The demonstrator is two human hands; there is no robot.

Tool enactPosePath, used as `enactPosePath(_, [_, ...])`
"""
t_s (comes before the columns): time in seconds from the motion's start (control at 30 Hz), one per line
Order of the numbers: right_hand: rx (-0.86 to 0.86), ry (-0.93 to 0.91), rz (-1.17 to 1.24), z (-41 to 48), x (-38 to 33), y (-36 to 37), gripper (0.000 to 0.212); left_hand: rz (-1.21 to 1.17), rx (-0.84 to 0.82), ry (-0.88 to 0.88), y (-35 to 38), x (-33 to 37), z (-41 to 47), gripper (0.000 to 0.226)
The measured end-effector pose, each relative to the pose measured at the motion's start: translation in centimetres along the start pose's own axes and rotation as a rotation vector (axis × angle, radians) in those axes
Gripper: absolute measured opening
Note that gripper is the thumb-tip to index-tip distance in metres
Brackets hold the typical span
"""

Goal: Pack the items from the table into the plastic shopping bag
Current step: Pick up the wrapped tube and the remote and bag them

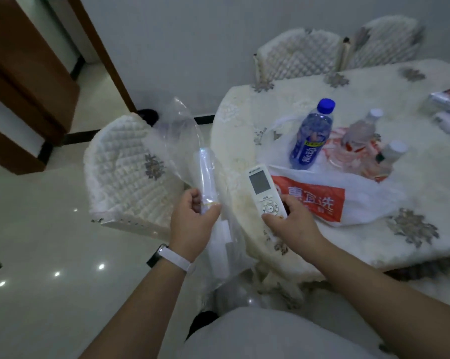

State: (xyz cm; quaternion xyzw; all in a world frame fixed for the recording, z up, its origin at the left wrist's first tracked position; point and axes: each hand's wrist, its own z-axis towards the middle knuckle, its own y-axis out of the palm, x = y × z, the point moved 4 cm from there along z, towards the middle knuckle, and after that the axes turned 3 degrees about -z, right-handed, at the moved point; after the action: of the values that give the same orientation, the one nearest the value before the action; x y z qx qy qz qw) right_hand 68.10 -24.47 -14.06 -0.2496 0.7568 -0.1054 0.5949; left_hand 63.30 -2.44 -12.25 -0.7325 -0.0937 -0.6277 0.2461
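Observation:
My left hand (192,218) grips a clear plastic bag (185,141) off the table's left edge; a white item (205,174) shows through it. A white remote control (266,190) with a grey screen is held upright by its lower end in my right hand (288,218), just right of the clear bag. On the table lies a white shopping bag with a red printed panel (312,200). A blue bottle (310,136) with a blue cap lies on it. Two clear bottles with white caps (361,130) (392,154) lie further right.
The table (426,193) has a white patterned cloth. A quilted white chair (125,177) stands left of it, and two more (299,55) at the far side. Wrapped packets (449,99) lie at the right edge. A brown door (24,81) is at left, above the glossy floor.

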Motion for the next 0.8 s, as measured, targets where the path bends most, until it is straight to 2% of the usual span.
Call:
enactPosePath(0.3, [0.399, 0.153, 0.013, 2.3, -3.1, -0.7, 0.029, -0.089, -0.374, 0.168, 3.0, 3.8, 12.1, 0.028])
enactPosePath(0.57, [0.68, 0.281, 0.07, -0.8, -1.4, -3.8, 0.029, -0.201, -0.63, 0.313, 10.7, 9.3, 15.9, 0.037])
enactPosePath(0.8, [0.783, 0.265, 0.153, 1.7, 0.1, -8.5, 0.026, -0.164, -0.678, 0.452, 17.2, 12.9, 15.9, 0.039])
